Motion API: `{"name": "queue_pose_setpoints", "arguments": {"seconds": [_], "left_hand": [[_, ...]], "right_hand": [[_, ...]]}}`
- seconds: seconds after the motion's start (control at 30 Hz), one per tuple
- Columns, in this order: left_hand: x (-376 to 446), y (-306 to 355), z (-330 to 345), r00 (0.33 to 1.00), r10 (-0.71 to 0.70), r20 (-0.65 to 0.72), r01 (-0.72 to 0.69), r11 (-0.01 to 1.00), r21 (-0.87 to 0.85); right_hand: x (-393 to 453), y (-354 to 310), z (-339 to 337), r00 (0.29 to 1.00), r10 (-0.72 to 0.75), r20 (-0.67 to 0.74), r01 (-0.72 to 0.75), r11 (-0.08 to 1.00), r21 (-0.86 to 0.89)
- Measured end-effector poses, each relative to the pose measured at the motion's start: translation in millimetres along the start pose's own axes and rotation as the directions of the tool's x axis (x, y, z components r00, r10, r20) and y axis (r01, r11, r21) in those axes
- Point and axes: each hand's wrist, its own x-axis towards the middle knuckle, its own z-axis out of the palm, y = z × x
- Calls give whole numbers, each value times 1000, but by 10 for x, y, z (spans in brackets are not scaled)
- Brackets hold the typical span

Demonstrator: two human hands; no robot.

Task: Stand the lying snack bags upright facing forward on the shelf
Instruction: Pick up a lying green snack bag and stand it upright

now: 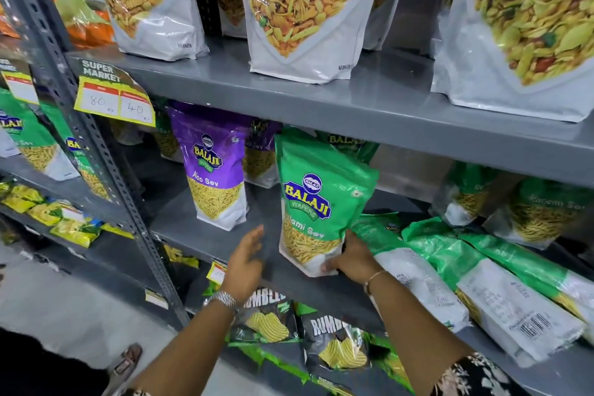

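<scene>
A green Balaji Ratlami Sev bag (318, 199) stands upright, face forward, on the grey middle shelf (212, 228). My right hand (348, 259) grips its lower right corner at the base. My left hand (246, 262) hovers open just left of the bag, fingers spread, touching nothing. To the right, three green bags lie flat on their fronts, backs up: one (414, 270) right beside my right hand, another (475, 280) past it, a third (546, 273) at the far right. A purple Aloo Sev bag (213, 170) stands upright to the left.
More green bags (543, 212) stand at the back right of the shelf. Big namkeen pouches (308, 10) fill the shelf above. Black Rumbles chip bags (334, 344) sit on the shelf below. A price tag (115, 96) hangs at the upper left beside a slotted upright post (106, 151).
</scene>
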Motion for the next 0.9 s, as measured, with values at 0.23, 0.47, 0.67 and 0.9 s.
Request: {"name": "queue_pose_setpoints", "arguments": {"seconds": [0.23,0.47,0.67,0.9], "left_hand": [[336,157,105,986,-155,54,158,985,-65],[501,63,142,989,-124,80,133,984,-119],[784,-290,51,978,-181,-107,179,983,-31],[976,-357,105,968,-159,-194,163,987,6]], "right_hand": [[320,-28,-13,999,35,-17,-34,998,48],[404,-86,73,1000,-15,-21,16,999,36],[344,-54,136,972,-9,-234,-15,995,-102],[262,-56,148,955,-14,-296,-34,987,-157]]}}
